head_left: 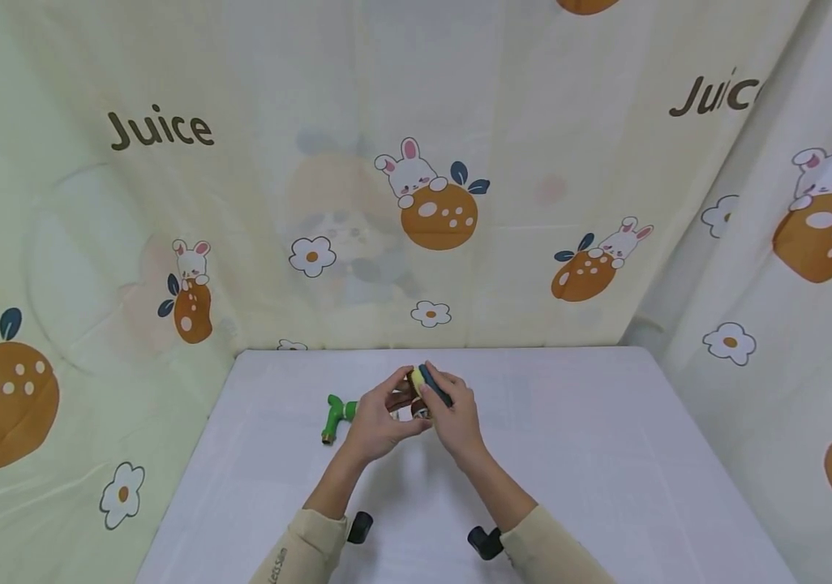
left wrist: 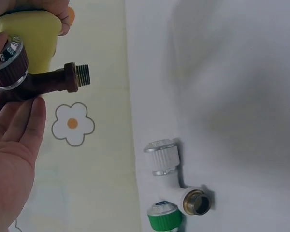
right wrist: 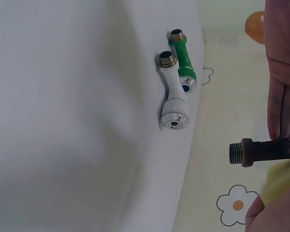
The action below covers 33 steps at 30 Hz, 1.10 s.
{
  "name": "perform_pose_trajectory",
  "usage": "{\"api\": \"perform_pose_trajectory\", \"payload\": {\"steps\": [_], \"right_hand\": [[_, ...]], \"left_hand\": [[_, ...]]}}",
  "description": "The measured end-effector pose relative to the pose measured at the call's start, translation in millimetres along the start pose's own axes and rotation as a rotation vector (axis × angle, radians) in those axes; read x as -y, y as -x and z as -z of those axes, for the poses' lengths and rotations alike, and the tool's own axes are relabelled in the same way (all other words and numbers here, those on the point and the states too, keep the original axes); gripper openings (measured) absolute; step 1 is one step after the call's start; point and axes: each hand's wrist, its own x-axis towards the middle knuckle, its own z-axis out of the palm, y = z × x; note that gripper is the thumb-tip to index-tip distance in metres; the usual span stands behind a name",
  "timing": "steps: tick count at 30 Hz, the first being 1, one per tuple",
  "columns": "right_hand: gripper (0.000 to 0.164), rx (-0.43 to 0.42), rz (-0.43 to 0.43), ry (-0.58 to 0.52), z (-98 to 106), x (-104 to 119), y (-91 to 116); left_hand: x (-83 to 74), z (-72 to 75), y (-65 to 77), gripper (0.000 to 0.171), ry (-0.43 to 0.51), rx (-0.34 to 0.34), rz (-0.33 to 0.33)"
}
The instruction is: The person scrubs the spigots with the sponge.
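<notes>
Nearest us, two pale cloth sleeves (head_left: 306, 539) reach in, a small black block (head_left: 360, 527) beside the left cuff, another at the right. Left hand (head_left: 375, 426) holds a brown valve (left wrist: 48, 82) in the air above the worktop (head_left: 591, 470). In the left wrist view we see several of its fingers almost straight along the underside of the body. Right hand (head_left: 458, 418) pinches a sponge (left wrist: 41, 38) between thumb and fingers, close against the valve's knob (left wrist: 17, 67); contact itself we cannot tell.

Long axis of the brown valve: roughly level across both wrist views, threaded end (left wrist: 83, 75) pointing to the worktop side, away from the curtain; in the left wrist view it tips up slightly toward the thread. Knob stands at an angle to the body, at the opposite end.

Materials: dark, smooth body, a faceted collar before the brassy thread; knob ribbed, with shiny silvery bands. Sponge a rounded block, soft yellow on one face, dark blue on the other.

Farther left on the worktop we note a white valve (right wrist: 172, 87) and a green valve (right wrist: 182, 55) lying close together, each with a metal thread and silvery-capped ribbed knob. Worktop smooth and whitish. Beyond, a cream curtain (head_left: 518, 162), faintly creased, printed with rabbits, oranges and flowers.
</notes>
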Motion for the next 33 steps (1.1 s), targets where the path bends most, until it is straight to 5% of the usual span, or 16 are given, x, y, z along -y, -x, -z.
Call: {"api": "perform_pose_trajectory", "payload": {"steps": [12,19,29,33], "right_hand": [[0.045,0.042,-0.143,-0.057,3,-14,-3],[0.044,0.025,-0.223,-0.031,4,-32,-3],[0.057,0.058,-0.209,0.037,20,-34,0],[0.052,0.027,-0.101,-0.007,24,-26,2]], "left_hand": [[-5.1,1.1,0.0,0.084,0.013,0.006,-0.076],[-12.6,3.8,0.9,0.083,0.100,0.021,-0.041],[-3.1,9.0,2.9,0.086,0.231,0.042,0.022],[-0.2,13.1,2.2,0.088,0.281,0.003,0.057]]}}
